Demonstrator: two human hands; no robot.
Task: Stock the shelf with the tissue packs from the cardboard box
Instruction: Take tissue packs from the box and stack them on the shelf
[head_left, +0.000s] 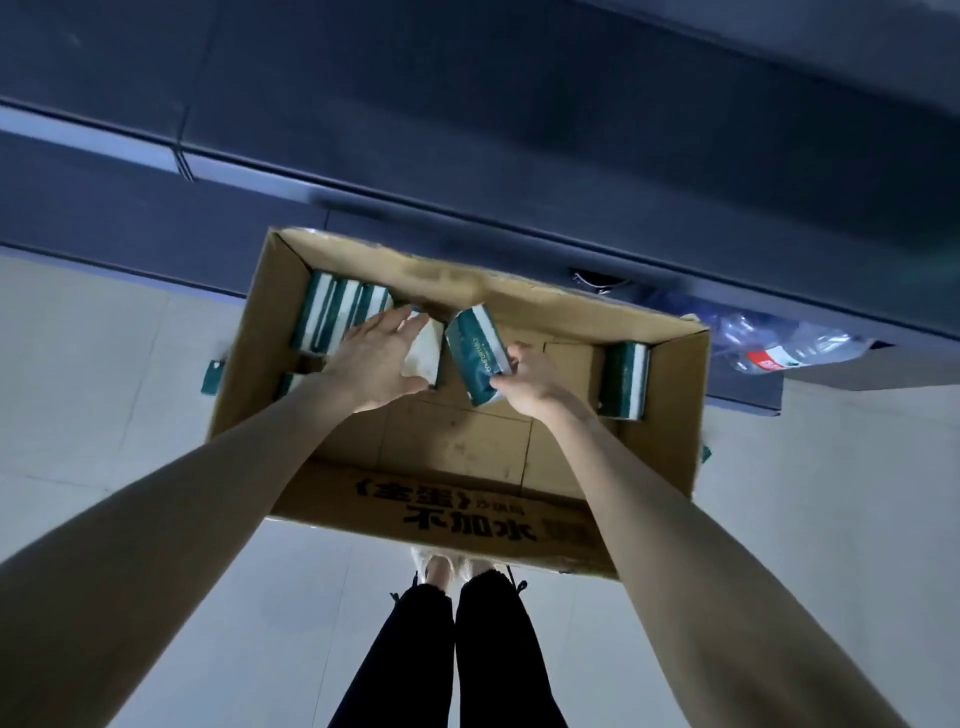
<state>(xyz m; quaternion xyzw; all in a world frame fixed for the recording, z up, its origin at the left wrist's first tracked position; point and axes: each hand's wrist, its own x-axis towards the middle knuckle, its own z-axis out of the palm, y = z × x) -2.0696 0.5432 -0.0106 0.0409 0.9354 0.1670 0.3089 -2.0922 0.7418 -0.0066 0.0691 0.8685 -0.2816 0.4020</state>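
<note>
An open cardboard box (670, 431) stands on the floor below me, against the dark shelf unit (467, 135). Green-and-white tissue packs lie inside: a row (337, 312) at the far left and one pack (626, 379) at the right wall. My right hand (535, 382) grips a green tissue pack (475, 353) by its near end, lifted and tilted over the box's middle. My left hand (376, 358) reaches over another pack (423, 353), fingers spread across its top and thumb at its near end.
Clear plastic bottles (779, 348) lie under the shelf's bottom ledge to the right of the box. Pale floor tiles (104, 389) surround the box. My legs and feet (447, 623) stand just behind the box's near wall.
</note>
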